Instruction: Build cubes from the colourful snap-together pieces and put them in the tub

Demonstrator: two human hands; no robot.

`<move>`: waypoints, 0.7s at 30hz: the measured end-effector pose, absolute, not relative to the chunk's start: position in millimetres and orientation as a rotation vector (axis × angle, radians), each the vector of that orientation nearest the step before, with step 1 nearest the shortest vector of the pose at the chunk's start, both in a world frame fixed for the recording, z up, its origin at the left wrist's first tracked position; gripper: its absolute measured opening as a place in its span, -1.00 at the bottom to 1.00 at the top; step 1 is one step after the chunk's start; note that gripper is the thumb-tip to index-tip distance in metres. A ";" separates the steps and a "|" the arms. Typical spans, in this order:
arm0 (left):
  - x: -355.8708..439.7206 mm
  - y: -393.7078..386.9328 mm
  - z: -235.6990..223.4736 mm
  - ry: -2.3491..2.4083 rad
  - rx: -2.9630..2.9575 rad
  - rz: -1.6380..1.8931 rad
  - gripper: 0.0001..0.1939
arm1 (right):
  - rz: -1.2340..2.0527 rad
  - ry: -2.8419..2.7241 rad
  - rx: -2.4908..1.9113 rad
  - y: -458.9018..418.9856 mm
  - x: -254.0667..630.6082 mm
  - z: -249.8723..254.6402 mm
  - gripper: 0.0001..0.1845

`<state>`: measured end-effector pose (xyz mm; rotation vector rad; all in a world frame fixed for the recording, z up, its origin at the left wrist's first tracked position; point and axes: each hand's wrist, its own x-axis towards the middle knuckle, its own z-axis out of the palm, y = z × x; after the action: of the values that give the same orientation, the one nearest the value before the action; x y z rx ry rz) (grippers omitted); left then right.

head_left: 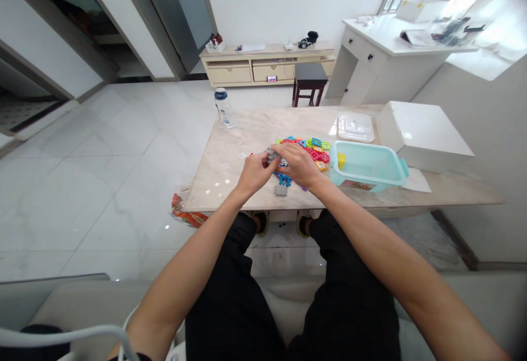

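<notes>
Above the marble-look table point(218, 185), my left hand point(257, 173) and my right hand point(300, 164) meet, both closed on grey interlocking plastic pieces point(272, 155). How these pieces are joined is partly hidden by my fingers. Behind and below my hands lies a pile of colourful interlocking pieces point(320, 156) in red, blue, green and orange. One loose grey square piece point(280, 190) rests flat near the table's front edge. Blue pieces point(284, 179) lie just under my right hand.
Right of the pile stands a light-teal plastic bin point(370, 188) with a yellow piece point(341, 160) inside. Its clear lid point(355, 127) lies behind it, near a white box point(426, 130). A water bottle point(223, 108) stands at the far left corner. Small white square outlines point(225, 166) lie at left.
</notes>
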<state>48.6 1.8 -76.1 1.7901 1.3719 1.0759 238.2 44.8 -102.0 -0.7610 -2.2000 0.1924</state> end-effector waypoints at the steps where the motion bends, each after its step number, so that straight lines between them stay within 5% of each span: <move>1: 49.3 1.4 -76.3 1.414 1.821 1.089 -0.59 | 0.189 -2.196 -0.765 44.4 237.2 -101.7 -0.47; 14: 55.4 -3.8 -72.4 1.519 1.905 1.186 -0.57 | 0.165 -2.130 -0.775 41.4 231.0 -102.6 -0.45; 21: 40.0 12.9 -83.1 1.476 1.815 1.153 -0.58 | 0.634 -2.017 -0.808 45.3 233.8 -106.2 -0.22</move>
<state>40.0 12.9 -83.1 1.8149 1.4757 1.1528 233.8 45.3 -106.2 -0.8076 -2.0174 0.6336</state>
